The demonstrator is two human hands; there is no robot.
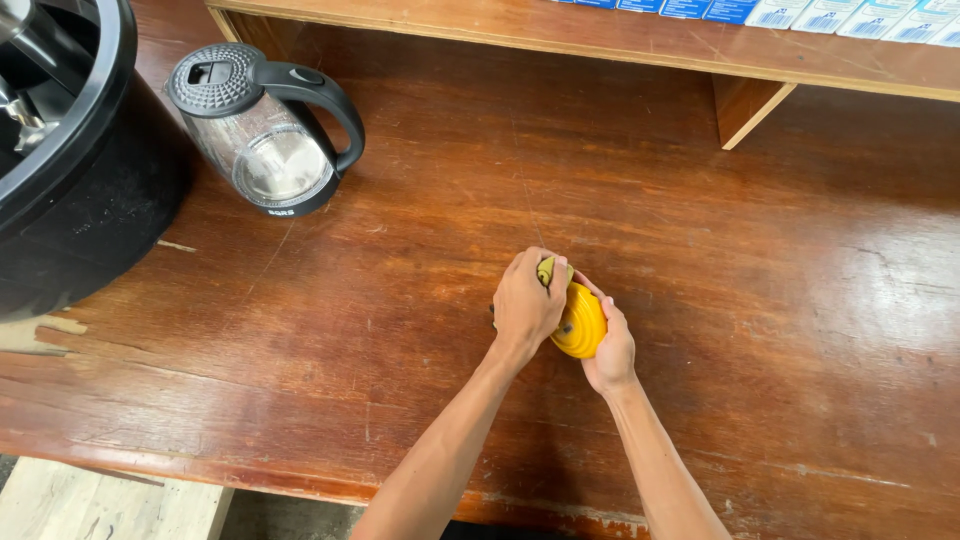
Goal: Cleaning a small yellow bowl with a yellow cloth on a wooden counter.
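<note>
— Both hands meet over the wooden counter (400, 330), near its front edge. The left hand (527, 305) curls down over a yellow ribbed round object (581, 322), fingers wrapped together on its top, where a greenish bit (546, 269) shows.

— And the right hand (612, 350)?

— It cups the object from the side and below, fingers closed against it, holding it tilted just above the wood.

— What might go wrong?

— Probably a slip: if the two hands twist against each other and the smooth shell turns in the palm, it could drop onto the counter. Farther back stand a glass kettle (268, 130) and a large black appliance (70, 150), well apart, beneath a shelf (640, 40)
</note>
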